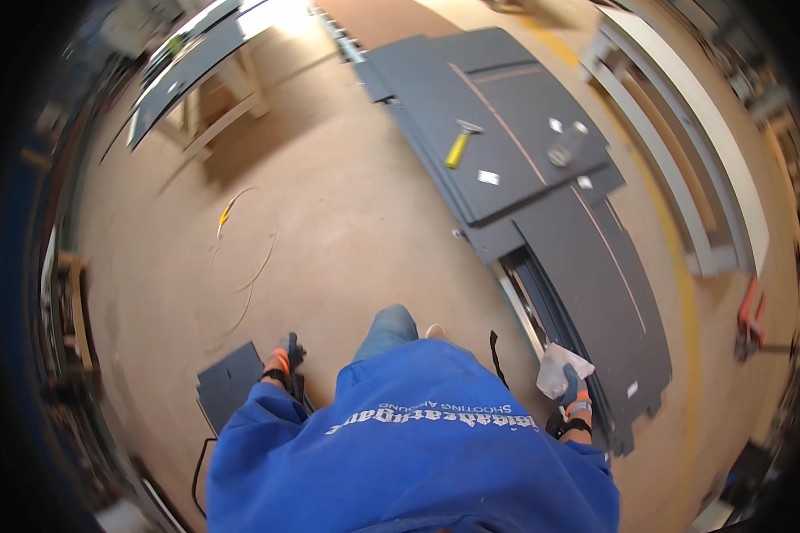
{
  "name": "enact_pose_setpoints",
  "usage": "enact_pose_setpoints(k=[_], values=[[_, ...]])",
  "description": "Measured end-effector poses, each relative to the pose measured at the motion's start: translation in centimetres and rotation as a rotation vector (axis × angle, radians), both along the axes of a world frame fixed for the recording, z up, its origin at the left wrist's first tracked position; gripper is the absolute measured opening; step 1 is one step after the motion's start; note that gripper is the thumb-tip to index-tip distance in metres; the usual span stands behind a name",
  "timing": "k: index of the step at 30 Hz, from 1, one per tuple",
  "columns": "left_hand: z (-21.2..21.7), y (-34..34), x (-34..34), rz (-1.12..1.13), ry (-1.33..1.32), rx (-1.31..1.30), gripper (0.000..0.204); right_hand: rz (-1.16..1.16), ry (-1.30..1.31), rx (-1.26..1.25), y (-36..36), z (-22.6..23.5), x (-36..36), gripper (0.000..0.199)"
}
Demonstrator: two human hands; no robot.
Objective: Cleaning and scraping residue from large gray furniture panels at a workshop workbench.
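Note:
My right hand [574, 391], in a grey and orange glove, holds a crumpled white cloth [560, 366] beside the near end of the dark grey metal panels [587, 258] lying on the floor. My left hand [286, 355], gloved the same way, hangs at my side above a small dark grey plate [229, 380]; its fingers look curled with nothing visible in them. My blue jacket [409, 444] fills the lower middle of the view. A hammer with a yellow handle [459, 144] lies on the far part of the panels.
A round metal part [562, 153] and small white tags lie on the panels. Long pale grey profiles [684, 169] run along the right. A thin cable [240, 258] loops on the brown floor. A workbench on trestles [196, 80] stands at the far left. A red clamp [748, 320] sits at the right.

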State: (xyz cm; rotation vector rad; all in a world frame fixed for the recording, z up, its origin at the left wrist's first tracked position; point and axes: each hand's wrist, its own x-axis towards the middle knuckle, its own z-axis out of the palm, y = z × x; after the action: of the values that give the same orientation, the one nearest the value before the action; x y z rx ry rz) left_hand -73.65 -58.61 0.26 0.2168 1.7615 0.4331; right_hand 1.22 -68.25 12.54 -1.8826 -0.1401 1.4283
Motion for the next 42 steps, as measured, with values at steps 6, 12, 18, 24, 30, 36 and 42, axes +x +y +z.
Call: enact_pose_setpoints(k=[6,12,18,24,30,36,42], values=[[-0.1,21.6,5.4,-0.418,-0.209,0.195,0.020,-0.556,0.333,0.257,-6.9,4.0,-5.9,0.062],[4.0,31.5,29.5,-1.109,0.168,0.079,0.029,-0.840,0.302,0.089,-12.2,-4.8,-17.8,0.066],[4.0,35.5,43.1,-1.729,0.491,0.544,0.062,-0.178,-0.547,-0.526,-8.5,-0.4,-25.5,0.056],[2.4,33.8,55.2,-1.997,0.312,0.368,0.069,-1.609,0.308,0.269,-7.8,2.6,-23.8,0.054],[3.2,25.9,63.8,-1.218,-0.093,-0.212,0.077,-1.642,0.370,0.200,-9.3,-3.0,-16.1,0.051],[-4.8,17.1,73.0,-1.013,-0.132,-0.398,0.090,-1.081,-0.273,-0.121,-15.8,-16.2,-2.1,0.043],[-9.2,18.7,79.0,-0.313,-0.273,-0.458,0.044,-1.194,0.226,-0.254,-9.6,-15.6,13.9,0.039]])
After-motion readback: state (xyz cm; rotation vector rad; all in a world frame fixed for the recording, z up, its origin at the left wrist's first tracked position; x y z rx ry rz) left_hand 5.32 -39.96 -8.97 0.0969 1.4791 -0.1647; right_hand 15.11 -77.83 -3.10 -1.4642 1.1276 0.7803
